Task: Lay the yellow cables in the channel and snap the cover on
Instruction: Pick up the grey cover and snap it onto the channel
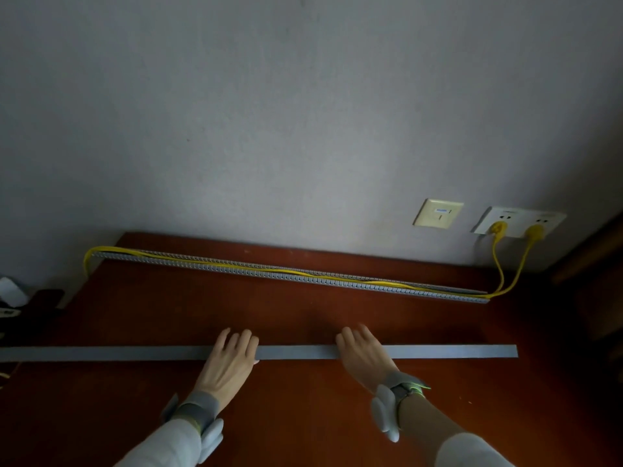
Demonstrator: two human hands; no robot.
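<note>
A long grey slotted channel (303, 279) runs along the back of the red-brown table (337, 416), close to the wall. Yellow cables (337, 277) lie inside it along its length, loop out at the left end and rise at the right end to two yellow plugs in a wall socket (521, 221). The flat grey cover (101, 353) lies across the table's front part, parallel to the channel. My left hand (232, 360) and my right hand (362, 352) rest on the cover's middle, fingers curled over its far edge.
A beige wall plate (437, 213) sits left of the socket. Dark and white items (17, 299) lie off the table's left edge. Dark wooden furniture (593, 251) stands at the right. Both wrists wear grey bands.
</note>
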